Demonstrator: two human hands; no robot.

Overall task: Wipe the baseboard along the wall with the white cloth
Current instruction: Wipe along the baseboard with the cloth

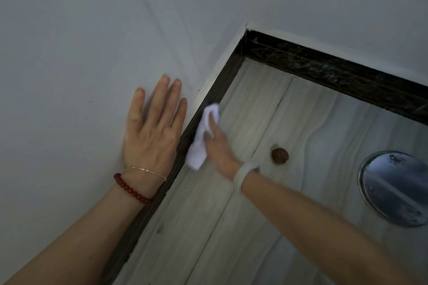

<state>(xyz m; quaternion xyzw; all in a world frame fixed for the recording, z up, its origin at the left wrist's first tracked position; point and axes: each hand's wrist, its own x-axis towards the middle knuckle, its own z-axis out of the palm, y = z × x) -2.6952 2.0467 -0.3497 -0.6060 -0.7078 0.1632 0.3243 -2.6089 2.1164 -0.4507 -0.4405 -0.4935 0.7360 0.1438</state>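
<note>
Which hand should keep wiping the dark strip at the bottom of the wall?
The right hand. It already holds the white cloth against the baseboard. The left hand lies flat and open on the wall, holding nothing, probably just for support.

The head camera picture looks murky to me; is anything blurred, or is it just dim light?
Head view: dim, greyish light throughout; the right hand and white cloth are smeared by motion against the baseboard, the left hand on the wall is sharper; straight edges bow from the wide lens.
</note>
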